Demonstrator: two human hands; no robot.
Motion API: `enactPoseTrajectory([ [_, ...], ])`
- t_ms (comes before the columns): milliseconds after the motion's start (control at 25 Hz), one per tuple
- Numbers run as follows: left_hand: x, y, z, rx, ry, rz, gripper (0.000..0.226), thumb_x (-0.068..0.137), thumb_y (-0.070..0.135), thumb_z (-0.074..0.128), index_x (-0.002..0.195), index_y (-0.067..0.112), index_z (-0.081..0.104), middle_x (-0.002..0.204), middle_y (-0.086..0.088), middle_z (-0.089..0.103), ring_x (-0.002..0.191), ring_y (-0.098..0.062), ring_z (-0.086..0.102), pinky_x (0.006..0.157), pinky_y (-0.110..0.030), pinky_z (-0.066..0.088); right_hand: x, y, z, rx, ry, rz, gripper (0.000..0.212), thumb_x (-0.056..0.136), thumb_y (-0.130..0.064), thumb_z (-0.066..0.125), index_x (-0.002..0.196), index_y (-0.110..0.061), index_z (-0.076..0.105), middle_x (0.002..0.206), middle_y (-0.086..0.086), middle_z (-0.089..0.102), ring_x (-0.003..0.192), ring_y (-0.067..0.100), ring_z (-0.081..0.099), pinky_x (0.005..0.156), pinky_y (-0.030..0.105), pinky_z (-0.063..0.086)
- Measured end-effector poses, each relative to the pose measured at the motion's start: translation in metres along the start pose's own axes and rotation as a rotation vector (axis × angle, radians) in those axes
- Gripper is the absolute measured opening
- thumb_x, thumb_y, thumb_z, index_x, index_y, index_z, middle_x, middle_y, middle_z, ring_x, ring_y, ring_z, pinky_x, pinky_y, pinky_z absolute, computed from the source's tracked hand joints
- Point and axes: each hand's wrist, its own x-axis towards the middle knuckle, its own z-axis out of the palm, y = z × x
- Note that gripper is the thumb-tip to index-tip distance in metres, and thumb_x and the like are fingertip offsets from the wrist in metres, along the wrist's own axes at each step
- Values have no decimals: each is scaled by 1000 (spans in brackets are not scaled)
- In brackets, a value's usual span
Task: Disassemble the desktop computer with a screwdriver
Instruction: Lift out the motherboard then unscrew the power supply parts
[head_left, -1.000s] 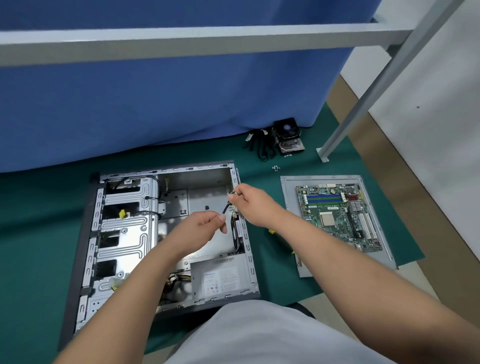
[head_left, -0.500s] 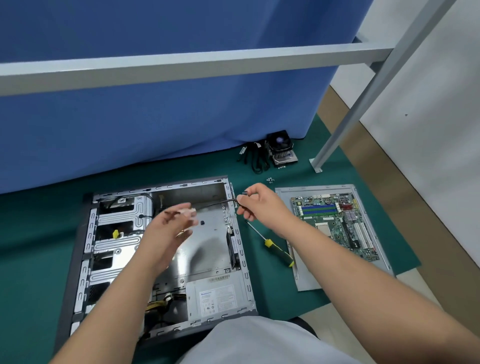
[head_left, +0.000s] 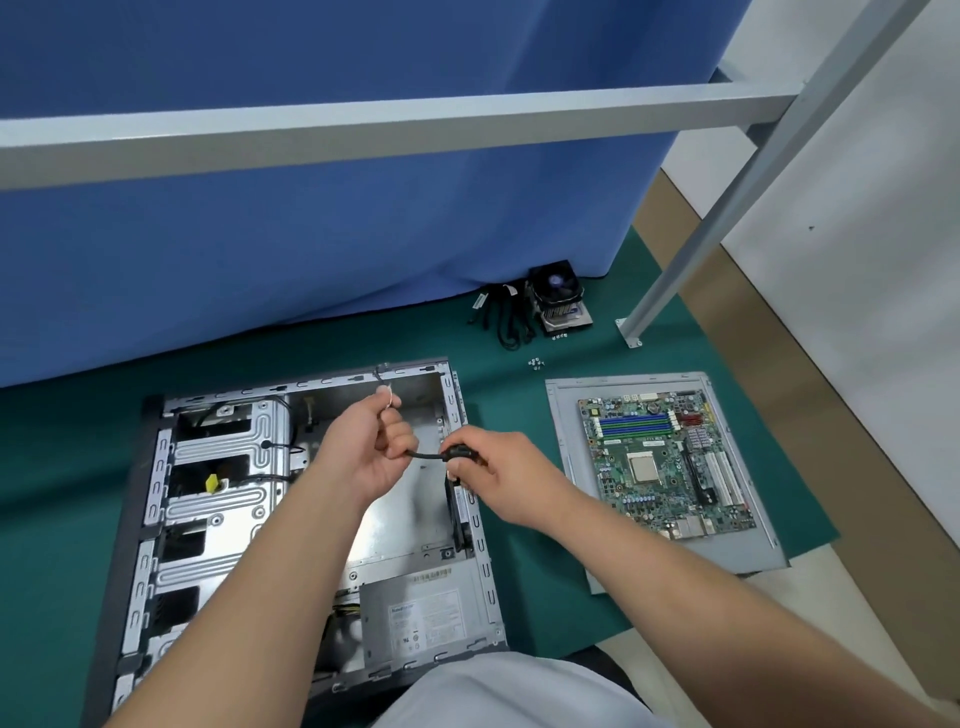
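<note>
**Cable stretched between two hands above the open case**

While the head view takes in the whole work area, the moment centres on a short black cable (head_left: 428, 455) held over the computer case (head_left: 218, 519), which lies on its side with its open face up. The left hand (head_left: 369, 452) has its fingers curled round one end, its thumb and forefinger also pinching a small pale piece higher up. The right hand (head_left: 498, 473) grips the other end, where a thicker black plug shows between its fingers. The cable's long axis runs roughly left to right between the two grips, above the bare metal floor of the case near its rear edge. Whether either end is fastened to the case cannot be told. Judging from this, freeing or setting aside the cable would fall to whichever hand lets go second; both are equally close.

A green mat (head_left: 519, 571) covers the floor under the case. To the right lies the motherboard (head_left: 670, 457) on a grey panel, well apart from the hands. Further back, a cooler fan (head_left: 558, 299), loose black cables and small screws sit against a blue curtain (head_left: 311, 234). No screwdriver is visible.
</note>
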Motion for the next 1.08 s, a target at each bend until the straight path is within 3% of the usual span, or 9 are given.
enactPoseTrajectory([
  [160,7,-1,15,114,9,35,27,109,17,43,84,12,51,52,6,25,39,-8,20,35,-20,20,6,7,-14,-31,24,11,15,102,-27,60,115,-23,67,90,-7,71,78,12,62,73,25,49],
  [320,24,18,27,368,-62,228,18,108,20,48,107,12,64,72,-5,68,62,-19,65,63,-31,58,20,21,-23,449,113,275,11,97,-18,68,105,-25,72,92,3,77,82,17,72,71,23,54],
  [400,38,32,30,738,4,381,18,105,30,56,109,20,70,95,-2,78,87,-19,73,77,-30,54,29,30,-27,743,183,361,13,97,-10,68,103,-19,74,97,8,76,80,15,73,69,22,56],
  [520,65,52,26,1390,64,699,26,100,47,59,107,27,72,104,7,73,101,-16,65,83,-30,46,53,51,-45,1000,317,483,13,96,-5,69,104,-13,74,97,11,72,82,18,73,76,21,60],
  [680,95,67,14,1998,216,649,43,105,52,37,115,27,71,123,-4,68,133,-24,49,105,-39,41,101,88,-69,1096,421,628,13,96,3,65,107,-3,70,106,14,67,90,24,69,81,25,62],
  [840,102,53,7,2188,424,743,64,101,45,18,84,16,73,88,-8,70,108,-28,62,85,-38,45,157,116,-81,929,406,745,24,98,1,61,120,-7,65,104,12,69,86,24,71,70,25,63],
  [960,106,51,5,2212,439,791,58,98,41,26,71,12,69,75,-10,67,88,-33,65,75,-38,46,203,127,-87,828,443,821,24,101,-1,53,120,-11,65,82,6,68,52,10,59,41,17,44],
  [1000,108,50,5,2213,450,797,57,98,39,29,68,12,68,72,-11,66,84,-34,65,73,-38,47,218,132,-87,747,446,830,24,103,-5,52,121,-11,65,79,4,67,49,9,55,42,17,40],
  [1080,111,48,2,2201,477,832,53,98,37,34,65,11,67,68,-11,65,78,-35,65,70,-37,47,242,142,-83,599,435,807,25,101,-14,58,124,-12,68,97,5,72,71,15,65,63,24,52],
])
